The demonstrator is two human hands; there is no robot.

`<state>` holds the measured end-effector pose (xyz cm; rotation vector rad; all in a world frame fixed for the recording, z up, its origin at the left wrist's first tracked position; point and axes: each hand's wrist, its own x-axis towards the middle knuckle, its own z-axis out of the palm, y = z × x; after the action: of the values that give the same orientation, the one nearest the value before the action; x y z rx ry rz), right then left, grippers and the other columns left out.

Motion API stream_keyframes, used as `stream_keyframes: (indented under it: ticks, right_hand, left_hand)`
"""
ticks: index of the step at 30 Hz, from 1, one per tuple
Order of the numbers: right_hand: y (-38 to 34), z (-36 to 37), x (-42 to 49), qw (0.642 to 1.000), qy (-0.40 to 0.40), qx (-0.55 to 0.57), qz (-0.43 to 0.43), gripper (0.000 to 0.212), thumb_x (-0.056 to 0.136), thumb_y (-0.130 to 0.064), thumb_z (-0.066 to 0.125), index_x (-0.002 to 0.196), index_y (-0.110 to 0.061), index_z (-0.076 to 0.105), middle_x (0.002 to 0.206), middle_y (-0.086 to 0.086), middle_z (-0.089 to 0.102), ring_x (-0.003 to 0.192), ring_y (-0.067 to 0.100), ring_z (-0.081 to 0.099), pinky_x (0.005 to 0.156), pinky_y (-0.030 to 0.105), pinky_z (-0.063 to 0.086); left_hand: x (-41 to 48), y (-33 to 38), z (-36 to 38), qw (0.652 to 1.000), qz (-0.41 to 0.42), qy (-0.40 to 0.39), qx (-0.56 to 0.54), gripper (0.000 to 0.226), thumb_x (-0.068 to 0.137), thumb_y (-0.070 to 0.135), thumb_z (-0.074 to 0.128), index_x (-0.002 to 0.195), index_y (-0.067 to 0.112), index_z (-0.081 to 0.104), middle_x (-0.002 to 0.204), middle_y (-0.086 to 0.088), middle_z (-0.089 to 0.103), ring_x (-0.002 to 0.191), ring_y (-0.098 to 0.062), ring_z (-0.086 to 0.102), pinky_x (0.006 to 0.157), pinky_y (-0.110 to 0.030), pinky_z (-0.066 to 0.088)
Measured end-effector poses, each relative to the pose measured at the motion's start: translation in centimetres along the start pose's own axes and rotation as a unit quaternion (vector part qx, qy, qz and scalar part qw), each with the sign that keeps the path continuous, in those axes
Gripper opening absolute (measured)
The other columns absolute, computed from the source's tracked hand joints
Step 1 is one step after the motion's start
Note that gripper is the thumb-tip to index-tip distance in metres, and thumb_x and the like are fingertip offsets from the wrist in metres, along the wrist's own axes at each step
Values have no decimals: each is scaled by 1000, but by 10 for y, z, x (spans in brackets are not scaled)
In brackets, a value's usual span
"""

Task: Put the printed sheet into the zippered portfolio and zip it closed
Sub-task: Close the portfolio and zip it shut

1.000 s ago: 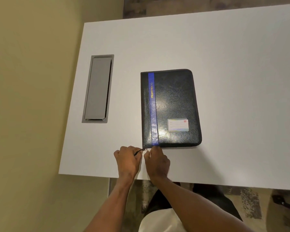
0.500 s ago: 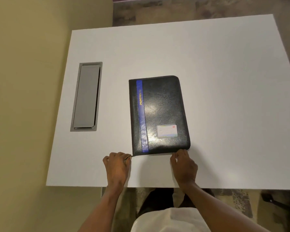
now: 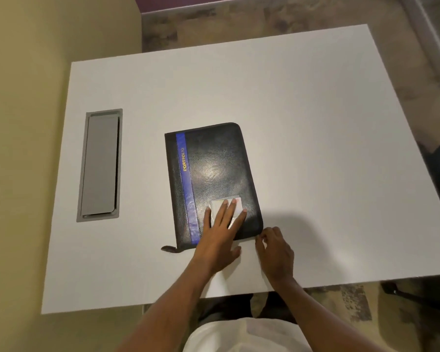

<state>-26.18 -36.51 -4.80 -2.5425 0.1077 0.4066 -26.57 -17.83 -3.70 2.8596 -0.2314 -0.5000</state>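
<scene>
Closed black zippered portfolio (image 3: 214,184) lying flat on the white table (image 3: 315,123), blue stripe along its left side, zipper pull (image 3: 168,248) trailing off the near left corner. A second ago both hands bunched at that corner around the pull; half a second ago split to the two near corners; now left hand (image 3: 220,235) spread flat, fingers apart, pressing the cover over the label window (image 3: 235,202), holding nothing. Right hand (image 3: 274,250) curled at the near right corner, fingertips just touching the edge; whether anything is pinched there, impossible to tell. Printed sheet nowhere in sight, presumably inside already. Pull at the end of its track suggests the zip fully run, so likely a final press and squaring-up rather than more zipping. Grey cable hatch (image 3: 101,165) set into the table well to the left, uninvolved.
</scene>
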Motion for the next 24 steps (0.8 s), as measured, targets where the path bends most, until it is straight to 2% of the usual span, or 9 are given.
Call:
stream_keyframes:
  ticks: [4,6,8,12,17,21,24]
  right_hand:
    - [5,-2,5,1000,-14,-11,-13,11,100,-32,63,96,-22,64,93,-10,59,68,4,55,62,8,35]
    - [8,-3,7,1000,-19,-13,-20,15,101,-37,62,98,-22,65,95,-10,61,71,5,58,67,11,45]
    - [10,-3,8,999,-22,-12,-21,18,101,-40,60,99,-23,65,97,-10,62,73,6,60,71,17,52]
    - [10,-4,10,999,-32,-21,-22,19,102,-41,58,99,-23,65,96,-10,62,75,6,62,72,18,51]
    - [11,-15,20,999,-9,-49,-22,10,99,-27,63,94,-19,65,92,-4,63,72,16,65,63,21,42]
    - [8,-28,44,996,-5,-62,-57,10,97,-27,66,93,-17,67,93,0,65,74,21,65,67,33,51]
    - [4,-35,66,993,-8,-84,-86,11,96,-28,67,92,-18,66,93,1,65,77,25,64,70,37,50]
  left_hand:
    - [40,9,-2,999,27,-37,3,126,75,59,80,166,34,-4,176,-6,-11,161,-31,-17,124,-70,0]
    - [53,10,-3,999,19,-49,3,129,75,72,74,166,31,-8,175,-6,-12,160,-30,-22,123,-72,1]
    - [61,11,-6,997,10,-74,4,130,75,77,71,165,33,-11,175,-6,-15,159,-29,-25,121,-74,-1]
    - [67,14,-13,994,16,-105,20,125,75,70,76,164,41,-6,174,-11,-19,159,-35,-25,117,-79,-6]
    - [67,16,-15,994,20,-103,39,114,77,70,71,163,41,2,174,-14,-15,160,-38,-20,114,-82,2]
    - [64,14,-17,995,27,-93,35,118,69,66,75,163,39,7,174,-15,-10,160,-39,-14,114,-83,3]
    - [64,13,-16,996,29,-77,38,118,66,66,74,163,38,12,174,-15,-5,161,-39,-9,114,-83,5]
